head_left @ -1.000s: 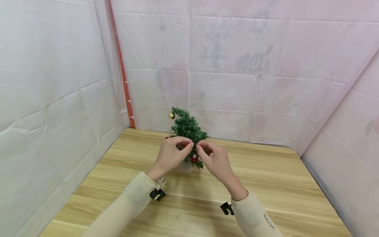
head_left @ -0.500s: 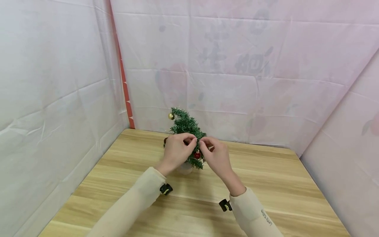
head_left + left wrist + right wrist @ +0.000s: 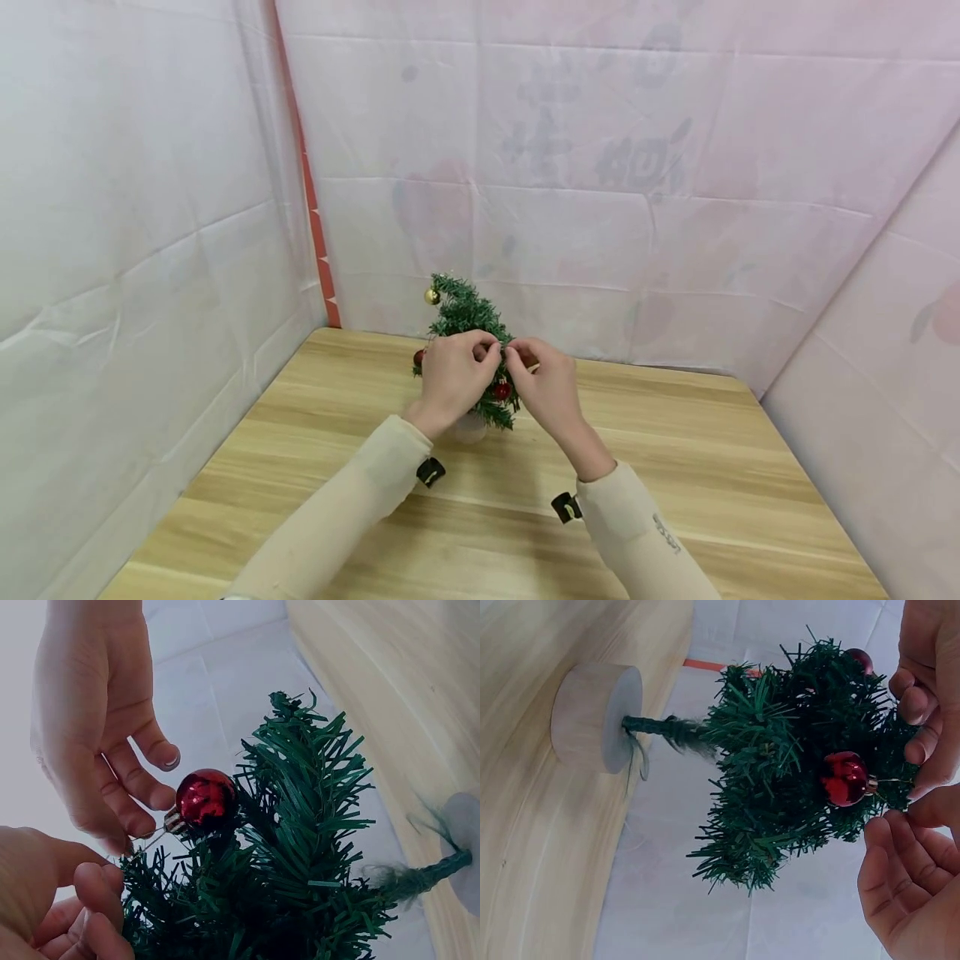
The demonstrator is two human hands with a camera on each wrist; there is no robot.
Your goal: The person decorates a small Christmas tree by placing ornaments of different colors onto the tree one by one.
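Note:
A small artificial Christmas tree [image 3: 467,312] stands on a round base [image 3: 585,720] on the wooden table. A shiny red bauble [image 3: 845,778] with a gold cap lies against its branches, a thin loop running from the cap. My left hand [image 3: 454,375] and right hand [image 3: 550,390] meet at the tree's front right, thumbs and forefingers pinching at the loop beside a branch tip. In the left wrist view the bauble [image 3: 206,799] sits just past the fingertips, the loop [image 3: 155,841] stretched towards them. Fingers partly hide the loop's end.
A gold bauble [image 3: 432,296] hangs from the bent treetop, and another red bauble [image 3: 418,357] hangs at the left side. White printed sheets [image 3: 570,250] enclose the table [image 3: 675,467] at the back and sides. Both wrists wear small black devices [image 3: 431,472].
Both hands have shifted slightly up, the left also to the right. The front red bauble has risen a little and moved right with them.

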